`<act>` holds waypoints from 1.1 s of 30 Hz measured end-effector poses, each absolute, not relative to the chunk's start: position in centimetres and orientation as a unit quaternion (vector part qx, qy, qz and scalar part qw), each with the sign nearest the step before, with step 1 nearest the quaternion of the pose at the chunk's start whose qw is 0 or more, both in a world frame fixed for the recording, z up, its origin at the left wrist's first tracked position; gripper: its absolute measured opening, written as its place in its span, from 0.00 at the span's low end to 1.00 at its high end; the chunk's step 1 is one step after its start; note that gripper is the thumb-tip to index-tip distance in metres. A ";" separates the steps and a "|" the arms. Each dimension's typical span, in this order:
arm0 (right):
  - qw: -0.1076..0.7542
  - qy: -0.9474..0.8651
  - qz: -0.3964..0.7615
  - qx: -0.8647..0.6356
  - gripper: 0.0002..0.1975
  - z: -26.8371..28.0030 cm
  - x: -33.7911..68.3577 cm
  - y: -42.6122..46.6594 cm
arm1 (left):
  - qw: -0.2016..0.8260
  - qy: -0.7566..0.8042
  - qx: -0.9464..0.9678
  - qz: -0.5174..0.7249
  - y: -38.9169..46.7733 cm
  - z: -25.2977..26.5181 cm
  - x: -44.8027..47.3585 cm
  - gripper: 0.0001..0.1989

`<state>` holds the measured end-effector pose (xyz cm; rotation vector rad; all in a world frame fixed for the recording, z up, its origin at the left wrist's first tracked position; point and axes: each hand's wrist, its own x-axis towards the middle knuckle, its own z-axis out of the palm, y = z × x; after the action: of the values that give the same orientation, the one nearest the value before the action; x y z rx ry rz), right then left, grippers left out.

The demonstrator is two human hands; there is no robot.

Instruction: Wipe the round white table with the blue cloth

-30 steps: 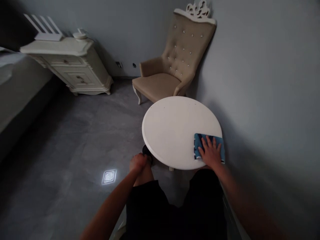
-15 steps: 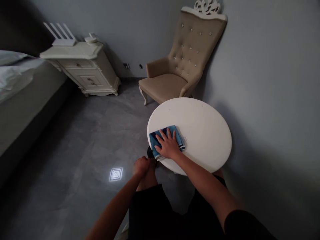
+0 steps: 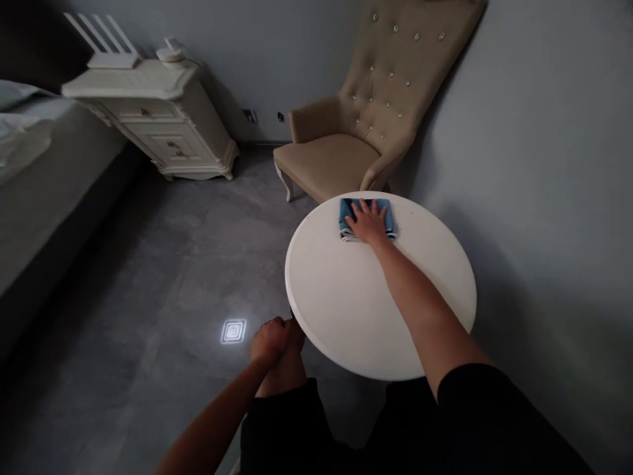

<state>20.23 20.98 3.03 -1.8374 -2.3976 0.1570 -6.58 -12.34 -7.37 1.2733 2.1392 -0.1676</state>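
Currently, the right hand lies flat, fingers spread, on a folded blue towel near the far edge of the round white table; the left hand rests at the left knee, fingers curled in.

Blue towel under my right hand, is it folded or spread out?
Folded: the towel lies as a compact rectangle, with stacked layers showing along its near edge.
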 end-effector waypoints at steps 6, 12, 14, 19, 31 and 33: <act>0.026 -0.719 0.007 -0.695 0.39 3.2 32.9 18.7 | 0.313 0.813 0.487 -0.057 -12.6 -7.5 -6.1 0.26; -0.005 -0.691 -0.032 -0.722 0.40 2.7 40.7 7.8 | 0.313 0.804 0.504 -0.044 -13.6 -7.2 -5.7 0.27; -0.020 -0.696 -0.049 -0.716 0.39 2.3 41.1 3.2 | 0.314 0.802 0.506 -0.038 -14.0 -7.3 -5.7 0.27; -0.040 -0.734 -0.058 -0.675 0.38 1.2 37.1 -6.6 | 0.309 0.800 0.514 -0.020 -14.6 -7.5 -5.8 0.27; 0.042 -0.868 0.031 -0.494 0.39 2.0 15.8 -1.3 | 0.300 0.805 0.511 -0.025 -14.6 -8.6 -6.3 0.30; 0.058 -0.869 0.036 -0.491 0.38 2.4 14.3 2.4 | 0.301 0.809 0.504 -0.029 -14.5 -8.7 -6.4 0.30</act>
<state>14.28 2.39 2.40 -1.4876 -2.6330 0.1092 -6.42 -14.49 -8.70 1.3368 2.1469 -0.0781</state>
